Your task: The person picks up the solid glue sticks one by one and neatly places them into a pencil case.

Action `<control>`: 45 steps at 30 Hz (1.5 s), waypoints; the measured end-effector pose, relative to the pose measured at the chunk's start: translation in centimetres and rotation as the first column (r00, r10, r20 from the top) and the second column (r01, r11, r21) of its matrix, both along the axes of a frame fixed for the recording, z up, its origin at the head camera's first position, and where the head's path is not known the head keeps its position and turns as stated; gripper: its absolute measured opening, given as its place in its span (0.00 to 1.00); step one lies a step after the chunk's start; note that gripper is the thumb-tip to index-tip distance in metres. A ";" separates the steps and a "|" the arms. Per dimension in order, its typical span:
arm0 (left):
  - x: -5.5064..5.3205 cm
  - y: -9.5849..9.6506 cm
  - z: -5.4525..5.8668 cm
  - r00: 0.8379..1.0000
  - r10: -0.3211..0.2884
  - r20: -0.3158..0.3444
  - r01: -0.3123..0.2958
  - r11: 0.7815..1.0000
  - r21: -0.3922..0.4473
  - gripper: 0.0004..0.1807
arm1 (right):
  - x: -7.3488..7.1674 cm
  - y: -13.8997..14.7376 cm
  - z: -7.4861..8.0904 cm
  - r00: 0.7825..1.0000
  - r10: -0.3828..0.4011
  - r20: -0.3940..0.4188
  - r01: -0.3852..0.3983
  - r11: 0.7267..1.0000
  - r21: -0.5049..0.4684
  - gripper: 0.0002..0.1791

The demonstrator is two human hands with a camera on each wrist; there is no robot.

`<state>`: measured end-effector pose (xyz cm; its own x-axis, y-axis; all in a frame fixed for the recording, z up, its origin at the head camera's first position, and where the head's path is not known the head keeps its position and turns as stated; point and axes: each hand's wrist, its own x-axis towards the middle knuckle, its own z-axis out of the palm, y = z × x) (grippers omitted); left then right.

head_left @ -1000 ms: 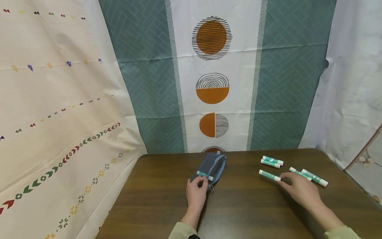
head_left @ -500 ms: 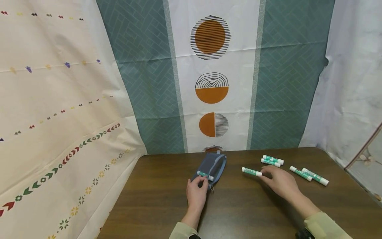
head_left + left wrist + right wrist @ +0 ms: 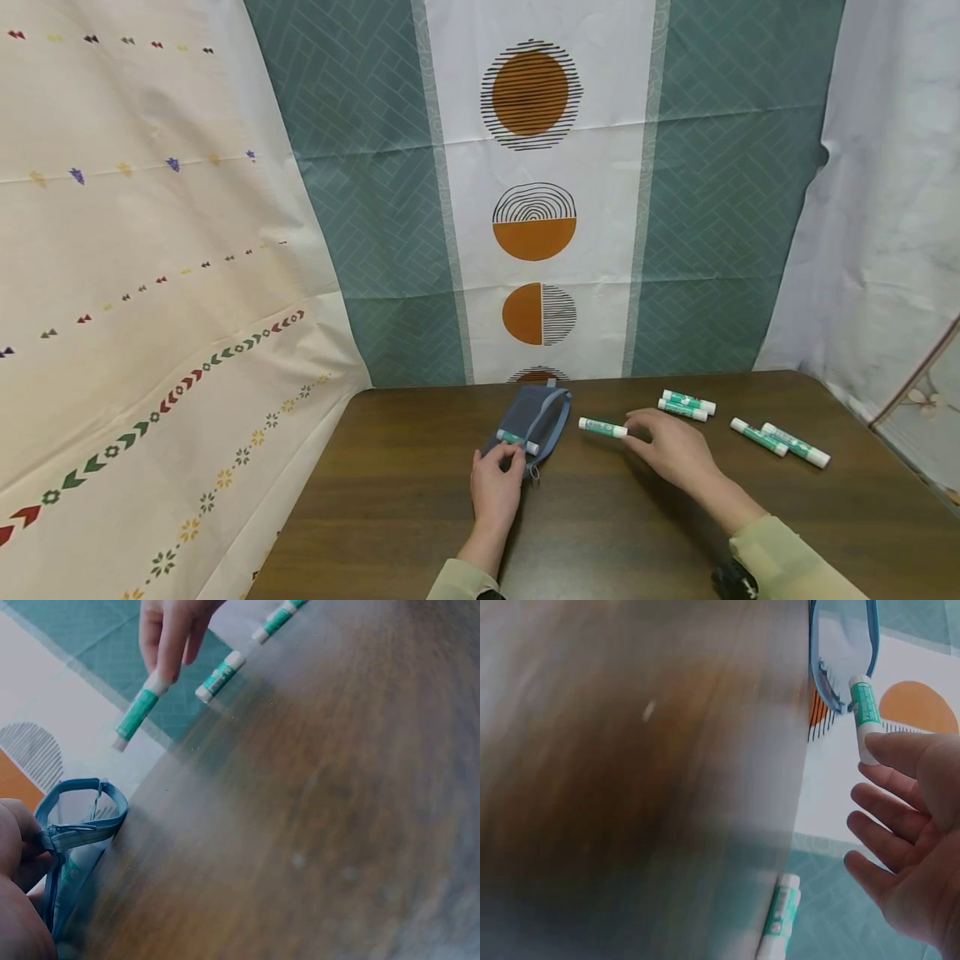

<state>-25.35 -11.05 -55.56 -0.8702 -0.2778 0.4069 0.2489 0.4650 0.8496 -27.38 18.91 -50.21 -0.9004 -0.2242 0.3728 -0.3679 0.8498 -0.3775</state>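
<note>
My left hand (image 3: 497,487) pinches the near edge of a blue zippered pouch (image 3: 517,410), which lies on the table with its zip parted. In the left wrist view the pouch mouth (image 3: 94,834) gapes as a loop. One green-and-white glue stick (image 3: 517,440) shows at the pouch, seemingly inside it behind the see-through side. Held at one end between thumb and fingers of my right hand (image 3: 675,450) is another glue stick (image 3: 602,427), its free end pointing left toward the pouch, a short gap away. In the right wrist view this held glue stick (image 3: 865,712) appears beside the pouch opening.
Two glue sticks (image 3: 688,403) lie side by side at the back right of the brown table (image 3: 600,533). Farther right rests another pair of glue sticks (image 3: 795,446). Patterned cloths (image 3: 536,167) hang behind and beside the table.
My right hand has carried the glue stick leftward, from near the right-hand pair to close beside the pouch. My left hand and the pouch have stayed in place.
</note>
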 end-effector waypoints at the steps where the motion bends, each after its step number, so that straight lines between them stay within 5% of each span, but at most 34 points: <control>1: 0.0 0.0 0.0 1.000 0.000 0.000 0.000 1.000 -0.001 0.06 | -0.1 -0.3 0.0 1.000 0.002 0.008 -0.002 1.000 0.002 0.10; 29: -0.3 0.0 -0.2 1.000 0.008 0.016 -0.008 1.000 0.002 0.06 | -3.4 -8.9 -1.0 0.994 0.061 0.091 -0.058 0.998 -0.033 0.05; 45: -0.4 0.1 -0.2 1.000 0.007 0.013 -0.007 1.000 -0.009 0.04 | -4.7 -11.4 -2.0 0.983 0.056 0.176 -0.051 0.998 -0.037 0.07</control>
<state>-25.71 -10.95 -55.76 -0.8737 -0.2803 0.3976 0.2342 0.4739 0.8489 -32.08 7.48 -52.23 -0.9399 -0.2643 0.2163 -0.3373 0.8170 -0.4677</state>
